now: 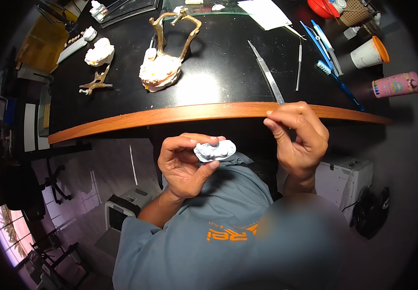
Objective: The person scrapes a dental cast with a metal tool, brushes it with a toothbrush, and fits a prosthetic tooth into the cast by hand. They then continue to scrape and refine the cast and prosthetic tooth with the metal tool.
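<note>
My left hand (185, 166) holds a small pale blue-grey dental impression (215, 151) between thumb and fingers, over my lap. Its upper face is lumpy, with tooth-like shapes. To the right, my right hand (302, 137) is raised in front of the table edge, thumb and index fingertip pinched together. Whatever may be between those fingertips is too small to make out. Just beyond this hand, a scalpel (268, 75) lies on the black table, its handle end close to the knuckles.
Two dental casts (159, 72) (100, 51) with brass articulator frames stand on the black table (218, 63). At right lie a thin metal tool (299, 67), a blue toothbrush (339, 84), an orange-rimmed cup (367, 52) and a pink can (396, 85). The wooden edge (194, 113) borders my lap.
</note>
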{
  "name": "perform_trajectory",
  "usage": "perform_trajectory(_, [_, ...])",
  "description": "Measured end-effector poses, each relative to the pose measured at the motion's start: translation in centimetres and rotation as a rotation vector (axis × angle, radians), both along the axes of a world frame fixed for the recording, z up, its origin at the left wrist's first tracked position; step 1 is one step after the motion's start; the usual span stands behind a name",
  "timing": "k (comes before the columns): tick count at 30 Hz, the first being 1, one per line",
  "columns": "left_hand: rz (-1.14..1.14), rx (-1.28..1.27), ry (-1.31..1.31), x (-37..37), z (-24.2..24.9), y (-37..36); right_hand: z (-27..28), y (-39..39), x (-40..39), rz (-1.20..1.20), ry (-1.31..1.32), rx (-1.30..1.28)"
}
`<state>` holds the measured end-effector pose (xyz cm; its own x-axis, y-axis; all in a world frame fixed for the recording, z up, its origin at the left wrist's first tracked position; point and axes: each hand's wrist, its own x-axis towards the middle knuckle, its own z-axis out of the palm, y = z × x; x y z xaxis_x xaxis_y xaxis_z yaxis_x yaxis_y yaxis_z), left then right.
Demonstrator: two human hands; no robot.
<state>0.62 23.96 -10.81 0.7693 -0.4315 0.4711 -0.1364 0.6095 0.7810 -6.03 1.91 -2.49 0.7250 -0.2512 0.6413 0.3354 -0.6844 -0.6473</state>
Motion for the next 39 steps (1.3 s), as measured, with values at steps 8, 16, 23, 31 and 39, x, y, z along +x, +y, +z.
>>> perform_trajectory(8, [0.114,-0.007,-0.097,0.0,0.3,-0.1,-0.4,2.6,-0.1,0.192,0.012,0.123])
perform_trajectory(16, [0.135,0.004,-0.191,-0.1,0.5,0.1,-2.7,3.6,0.4,0.309,-0.075,0.103])
perform_trajectory(23, [0.132,-0.006,-0.216,0.2,0.4,0.0,-3.1,2.9,-0.2,0.347,-0.055,0.103])
perform_trajectory(31, [0.054,0.009,-0.197,0.6,0.2,0.0,-2.9,2.2,0.0,0.366,-0.101,-0.046])
perform_trajectory(39, [-0.008,0.049,-0.095,0.5,0.2,0.2,-3.6,1.8,0.6,0.429,-0.116,0.084])
